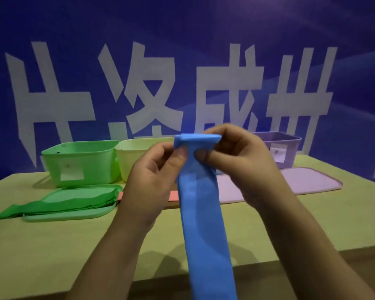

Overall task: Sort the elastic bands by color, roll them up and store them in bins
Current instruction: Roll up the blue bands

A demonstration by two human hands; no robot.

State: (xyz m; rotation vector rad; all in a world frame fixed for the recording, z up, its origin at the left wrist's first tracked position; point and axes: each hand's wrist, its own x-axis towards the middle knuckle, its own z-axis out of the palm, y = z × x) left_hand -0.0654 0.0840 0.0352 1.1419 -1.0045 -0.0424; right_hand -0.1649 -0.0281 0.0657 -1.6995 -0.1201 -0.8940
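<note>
I hold the blue band (200, 213) up in front of me, above the bench (52, 245). Its long tail hangs straight down past the near edge and out of view at the bottom. My left hand (154, 172) pinches the folded top end from the left, thumb against the front of the fold. My right hand (240, 161) is clamped on the same fold from the right, fingers curled over its top.

The bench is a plain yellowish board with a squared front edge, and my arms throw soft shadows on it. Farther back on the left, a stack of green bands (59, 205) lies across a green lid (74, 213), one end trailing off onto the board. A strip of pink band (173, 195) shows between my wrists. To the right lies a lilac lid (307, 180).

Behind these stand the bins: a green bin (80, 161) with a white label, a pale yellow bin (134, 156) touching it, and a lilac bin (284, 148) well to the right, partly behind my right hand.

At the back, a blue wall (182, 22) carries large white characters.
</note>
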